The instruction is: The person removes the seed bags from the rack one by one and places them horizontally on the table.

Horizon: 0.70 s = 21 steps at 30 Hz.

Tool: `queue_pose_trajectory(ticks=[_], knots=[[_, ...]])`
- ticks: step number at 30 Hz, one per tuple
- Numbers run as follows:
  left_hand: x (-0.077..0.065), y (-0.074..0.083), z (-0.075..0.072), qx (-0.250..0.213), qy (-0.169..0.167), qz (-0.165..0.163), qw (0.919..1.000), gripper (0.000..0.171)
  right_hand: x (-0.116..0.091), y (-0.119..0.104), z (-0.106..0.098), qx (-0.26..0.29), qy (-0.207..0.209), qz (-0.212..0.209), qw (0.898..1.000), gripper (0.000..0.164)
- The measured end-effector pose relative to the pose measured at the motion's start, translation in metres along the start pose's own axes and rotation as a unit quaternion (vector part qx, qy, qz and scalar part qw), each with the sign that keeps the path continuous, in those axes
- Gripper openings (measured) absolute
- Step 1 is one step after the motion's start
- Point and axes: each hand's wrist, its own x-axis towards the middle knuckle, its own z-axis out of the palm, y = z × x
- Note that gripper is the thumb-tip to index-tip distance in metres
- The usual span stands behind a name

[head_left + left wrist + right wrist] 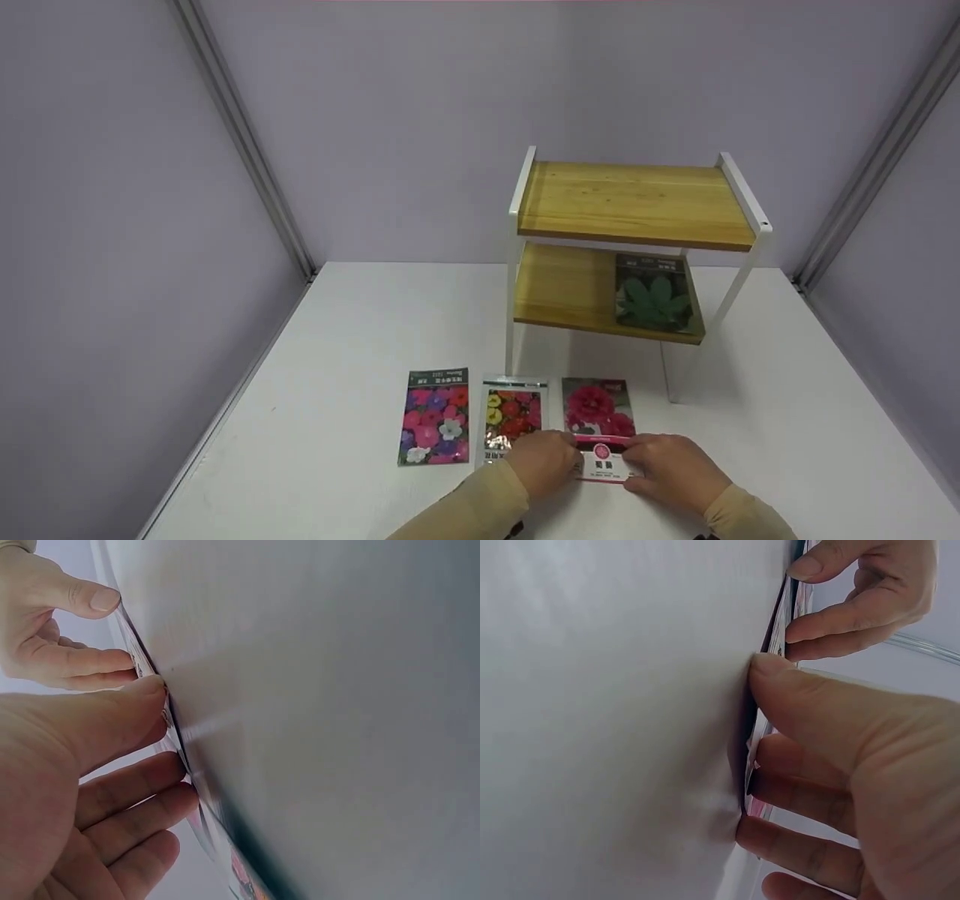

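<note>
Both hands hold a flat packet with a white, black and pink label (602,466) at the front of the table. My left hand (546,459) pinches its left end, and my right hand (671,466) pinches its right end. Thumb and fingertips lie along its edges in the left wrist view and the right wrist view. Directly beyond it lies a seed packet with pink flowers (592,405); I cannot tell whether the labelled piece is separate from it. A red-and-yellow flower packet (514,409) lies beside the left hand, which covers its lower right corner.
Further left lies a packet with pink, purple and white flowers (435,416). Behind the packets stands a two-tier rack with a wooden top shelf (634,202) and white sides. A green-leaf packet (654,294) rests on its lower shelf (562,289). Grey walls (420,135) enclose the white table (337,360).
</note>
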Motion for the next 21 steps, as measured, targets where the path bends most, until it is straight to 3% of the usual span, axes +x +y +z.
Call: queue_pose_trajectory(ticks=[14, 21], knots=[[0.0008, 0.0011, 0.0018, -0.006, 0.01, -0.002, 0.9999, 0.017, -0.003, 0.0011, 0.0026, 0.01, 0.014, -0.005, 1.0, 0.035], [0.0009, -0.0025, -0.002, 0.005, 0.041, 0.032, 0.9986, 0.016, -0.0038, 0.004, 0.0007, 0.022, 0.018, -0.015, 0.999, 0.035]])
